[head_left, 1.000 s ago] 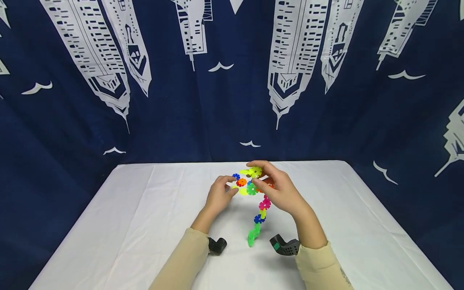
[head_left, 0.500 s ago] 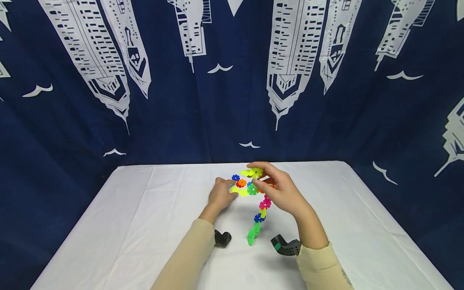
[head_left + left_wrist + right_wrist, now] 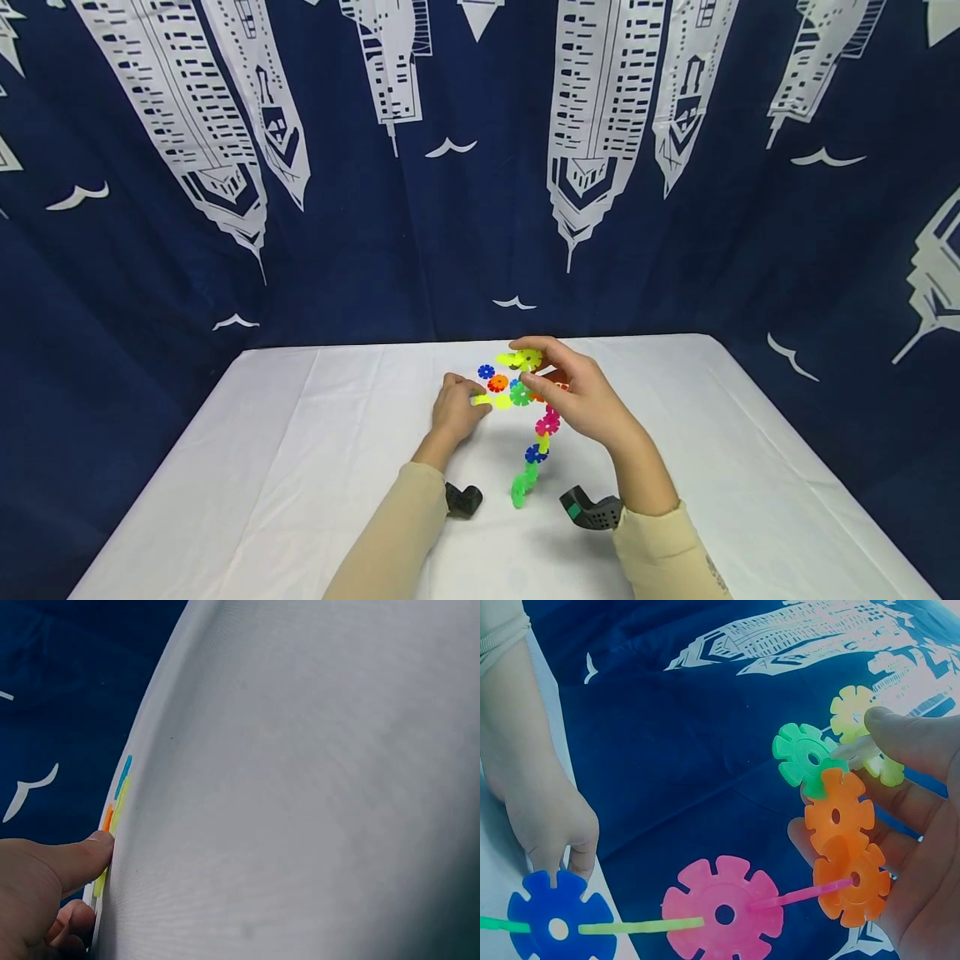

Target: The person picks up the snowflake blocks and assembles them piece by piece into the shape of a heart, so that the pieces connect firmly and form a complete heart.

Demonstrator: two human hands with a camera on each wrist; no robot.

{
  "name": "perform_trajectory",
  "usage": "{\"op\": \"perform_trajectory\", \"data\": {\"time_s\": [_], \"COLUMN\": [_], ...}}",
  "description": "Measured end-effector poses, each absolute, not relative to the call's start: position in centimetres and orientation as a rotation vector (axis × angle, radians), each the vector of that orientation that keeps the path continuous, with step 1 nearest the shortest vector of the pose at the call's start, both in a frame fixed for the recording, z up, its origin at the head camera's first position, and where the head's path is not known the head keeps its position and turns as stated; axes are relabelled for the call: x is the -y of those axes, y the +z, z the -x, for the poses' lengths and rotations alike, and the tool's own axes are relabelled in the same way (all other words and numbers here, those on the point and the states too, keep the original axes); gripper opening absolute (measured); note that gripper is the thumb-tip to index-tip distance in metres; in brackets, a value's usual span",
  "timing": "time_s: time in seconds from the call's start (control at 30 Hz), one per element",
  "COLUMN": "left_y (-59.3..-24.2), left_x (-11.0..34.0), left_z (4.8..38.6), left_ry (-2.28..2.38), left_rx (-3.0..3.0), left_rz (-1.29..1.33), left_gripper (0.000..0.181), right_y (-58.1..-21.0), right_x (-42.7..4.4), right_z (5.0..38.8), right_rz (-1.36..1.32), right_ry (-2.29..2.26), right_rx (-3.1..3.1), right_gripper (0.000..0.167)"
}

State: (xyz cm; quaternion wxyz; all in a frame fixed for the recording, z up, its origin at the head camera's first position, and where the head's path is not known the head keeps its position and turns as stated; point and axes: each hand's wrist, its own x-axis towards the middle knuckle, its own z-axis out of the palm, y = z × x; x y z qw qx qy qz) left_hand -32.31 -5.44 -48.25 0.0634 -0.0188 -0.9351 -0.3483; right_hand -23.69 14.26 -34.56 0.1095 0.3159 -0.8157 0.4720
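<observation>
Discs (image 3: 498, 383) on the table (image 3: 300, 483), left of the chain (image 3: 547, 426); curtain (image 3: 420, 250) behind.

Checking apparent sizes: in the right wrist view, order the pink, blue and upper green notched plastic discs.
Pink notched plastic disc
Blue notched plastic disc, slightly narrower
Green notched plastic disc
Nearness may explain this; true sizes unsure.

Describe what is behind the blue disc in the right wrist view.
Behind the blue disc are the left hand, pointing down, and the white tabletop. The disc covers the fingers' ends, so whatever they touch cannot be seen in that view.
</observation>
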Motion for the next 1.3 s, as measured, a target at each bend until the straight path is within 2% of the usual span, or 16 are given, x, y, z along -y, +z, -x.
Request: {"op": "perform_trajectory", "data": {"time_s": [0.3,0.63,0.93,1.3], "left_y": [-48.7,-48.6,-49.0,-47.8], "left_x": [6.2,7.5,8.5,8.4], "left_z": [32.2,31.9,30.8,29.9], "left_ry": [-1.172,-1.245,-1.378,-1.822], "left_rx": [2.763,2.763,2.697,2.502], "left_rz": [0.121,0.251,0.228,0.206], "left_gripper": [0.028,0.01,0.016,0.028], "right_y": [-34.6,-34.5,-34.7,-34.8], "right_x": [-14.3,-14.3,-14.2,-13.9], "right_z": [23.7,23.8,23.8,23.7], "right_rz": [-0.928,-0.897,-0.912,-0.907], "right_ry": [1.392,1.39,1.37,1.344], "right_rx": [2.392,2.426,2.427,2.412], "right_gripper": [0.041,0.04,0.039,0.034]}}
